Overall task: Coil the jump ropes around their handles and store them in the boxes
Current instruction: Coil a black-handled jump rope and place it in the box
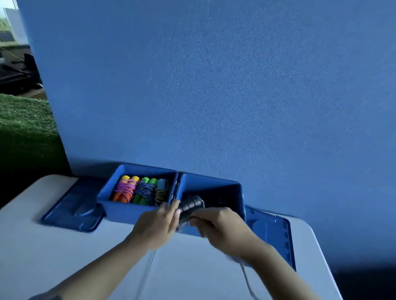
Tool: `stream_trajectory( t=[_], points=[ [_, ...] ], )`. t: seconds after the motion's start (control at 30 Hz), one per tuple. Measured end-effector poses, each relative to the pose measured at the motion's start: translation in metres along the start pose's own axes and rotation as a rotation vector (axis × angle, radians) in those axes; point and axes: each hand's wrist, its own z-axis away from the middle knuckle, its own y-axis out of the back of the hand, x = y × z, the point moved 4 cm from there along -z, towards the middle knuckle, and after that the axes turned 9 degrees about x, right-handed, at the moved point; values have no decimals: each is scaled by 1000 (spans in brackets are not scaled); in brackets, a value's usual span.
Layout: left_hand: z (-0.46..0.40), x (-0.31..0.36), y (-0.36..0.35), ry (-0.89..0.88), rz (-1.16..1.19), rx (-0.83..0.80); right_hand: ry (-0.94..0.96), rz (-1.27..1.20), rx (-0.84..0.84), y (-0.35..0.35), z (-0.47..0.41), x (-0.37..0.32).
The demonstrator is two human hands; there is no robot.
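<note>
Two open blue boxes stand side by side at the table's far edge. The left box [119, 211] holds three coiled jump ropes [141, 190] with orange, green and light blue handles. The right box [212, 184] looks dark inside. Over the right box's front wall both hands hold a pair of black jump rope handles [190, 207]. My left hand [158, 222] grips them from the left, my right hand [220, 223] from the right. A thin blurred cord [250, 286] trails from under my right wrist across the table.
A blue lid [73, 212] lies flat left of the boxes, another lid [274, 231] to their right. The white table [77, 272] has a seam down its middle. A blue wall rises right behind the boxes. Green turf lies off to the left.
</note>
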Motion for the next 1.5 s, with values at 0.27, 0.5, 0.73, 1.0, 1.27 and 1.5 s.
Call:
stream_trajectory(
  t=[0.27, 0.5, 0.73, 1.0, 1.27, 1.5],
  points=[
    [31, 32, -5, -475, 197, -99, -300, -80, -7, -6, -6, 77],
    [36, 39, 4, -333, 235, -251, -430, -127, -40, -19, 7, 106],
    [13, 32, 16, -192, 426, -103, -698, -242, 22, -29, 20, 116],
    [-17, 14, 23, 122, 437, 96, -727, -516, 111, -72, 31, 90],
    [-23, -9, 2, 445, 373, 91, -713, -332, -13, -94, 39, 69],
    [-23, -18, -5, 608, 393, 115, -558, -91, -122, -123, 53, 47]
  ],
)
